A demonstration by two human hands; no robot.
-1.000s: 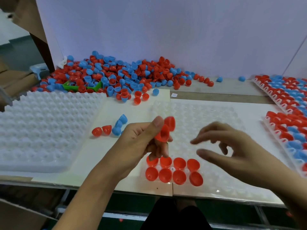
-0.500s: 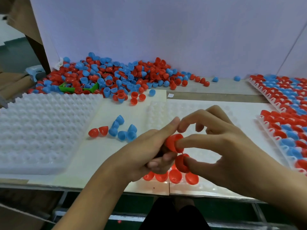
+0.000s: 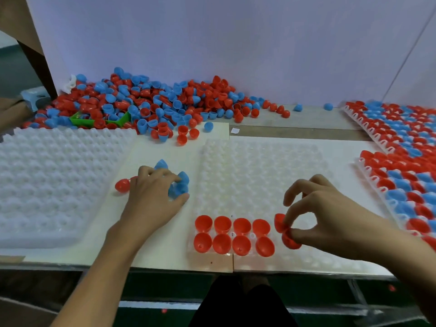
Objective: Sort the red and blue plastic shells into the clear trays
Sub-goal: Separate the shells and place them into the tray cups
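Red shells [image 3: 286,232], two of them, sit pinched between thumb and fingertips of the right hand [image 3: 330,215], low over the clear tray [image 3: 259,173] at its near edge. They hang just right of the eight red shells [image 3: 232,234] already seated in two rows of four, open mouths up, so the next free pockets lie directly beneath that hand, which is far the nearer one to them. The left hand [image 3: 153,199] rests off the tray's left side on the worktop [image 3: 153,251], fingers curled round a small cluster of blue shells [image 3: 180,187]; one loose red shell [image 3: 122,185] lies just left of it. Each shell is a smooth, glossy, thin-walled cup, rounded to a blunt tip, its long axis running tip to mouth. Tray pockets are shallow, translucent dimples. Beyond the tray's far edge lies the mixed pile [image 3: 153,107].
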